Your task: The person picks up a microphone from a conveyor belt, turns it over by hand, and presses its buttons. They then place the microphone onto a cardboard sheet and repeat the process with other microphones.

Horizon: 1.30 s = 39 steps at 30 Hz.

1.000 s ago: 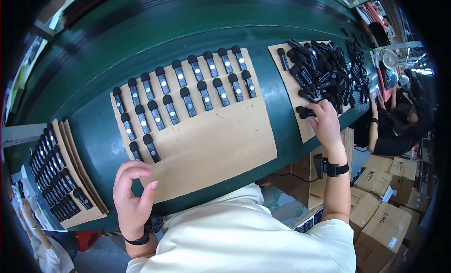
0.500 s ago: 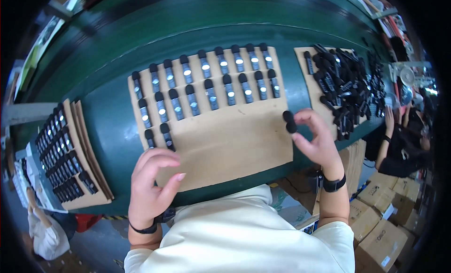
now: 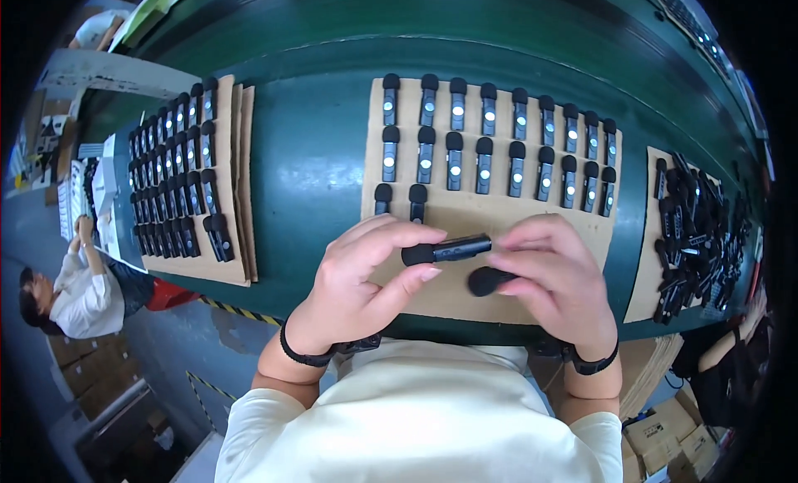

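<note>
My left hand (image 3: pixel 353 275) pinches a small black microphone (image 3: pixel 461 248) near its round foam top, between thumb and index finger. The microphone lies nearly level, its slim body pointing right toward my right hand (image 3: pixel 565 279). A second microphone, its foam top (image 3: pixel 485 281) facing left, is gripped in my right fingers, which hide its body. Both hands hover over the near part of a cardboard sheet (image 3: pixel 449 307). On that sheet, microphones (image 3: pixel 455 161) stand out in two long rows, foam tops away from me, with two more (image 3: pixel 417 202) in a third row at left.
A loose heap of microphones (image 3: pixel 694 234) covers another cardboard sheet (image 3: pixel 642 296) at right. Stacked cardboard sheets (image 3: pixel 237 234) at left bear several neat rows of microphones (image 3: pixel 170 163). All rest on a green table (image 3: pixel 307 150). People (image 3: pixel 87 292) are at both sides.
My hands have come together above the cardboard. The left hand, empty before, now grips a microphone; the right still has one in its fingers. The view has turned left.
</note>
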Tool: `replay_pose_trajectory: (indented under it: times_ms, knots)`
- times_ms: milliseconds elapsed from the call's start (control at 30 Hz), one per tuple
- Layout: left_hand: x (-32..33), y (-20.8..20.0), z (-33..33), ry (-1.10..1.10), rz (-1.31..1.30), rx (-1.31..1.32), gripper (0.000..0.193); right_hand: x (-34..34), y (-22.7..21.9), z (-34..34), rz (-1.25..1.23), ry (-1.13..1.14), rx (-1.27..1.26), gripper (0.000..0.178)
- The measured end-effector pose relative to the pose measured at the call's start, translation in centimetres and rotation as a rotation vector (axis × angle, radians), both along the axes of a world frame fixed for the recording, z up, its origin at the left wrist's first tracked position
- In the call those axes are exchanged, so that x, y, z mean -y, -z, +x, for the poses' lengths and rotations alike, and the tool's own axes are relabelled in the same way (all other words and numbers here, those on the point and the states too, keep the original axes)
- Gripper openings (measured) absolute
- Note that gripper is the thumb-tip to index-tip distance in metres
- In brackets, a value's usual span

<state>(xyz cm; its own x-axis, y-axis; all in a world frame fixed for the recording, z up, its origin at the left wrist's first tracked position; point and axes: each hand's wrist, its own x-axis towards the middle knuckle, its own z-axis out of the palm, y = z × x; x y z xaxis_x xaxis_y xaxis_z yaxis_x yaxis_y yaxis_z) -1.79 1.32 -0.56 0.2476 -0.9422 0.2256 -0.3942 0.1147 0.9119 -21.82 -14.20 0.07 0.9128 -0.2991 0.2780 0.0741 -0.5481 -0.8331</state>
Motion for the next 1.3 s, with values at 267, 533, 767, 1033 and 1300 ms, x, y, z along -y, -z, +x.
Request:
replay_pose_trajectory:
  times_ms: [267,533,767,1033,1300]
  knots:
    - [0.1,0.2,0.4,0.045,-0.015,-0.065,0.027,-0.7,2.0,-1.0,1.025,0.264,0.155,0.052]
    - [0.3,0.6,0.0,0.101,-0.131,-0.003,0.03,-2.3,1.7,0.8,0.473,0.159,0.04,0.037]
    - [0.1,0.6,-0.3,0.057,-0.141,-0.002,0.032,-3.2,1.8,1.2,0.396,0.196,0.107,0.035]
    - [0.4,0.8,-0.1,0.084,-0.205,0.029,0.03,-3.1,1.6,0.7,0.355,0.171,0.056,0.029]
    - [0.5,0.5,-0.4,0.071,-0.093,-0.02,0.029,-3.1,2.0,1.4,0.176,0.187,0.144,0.026]
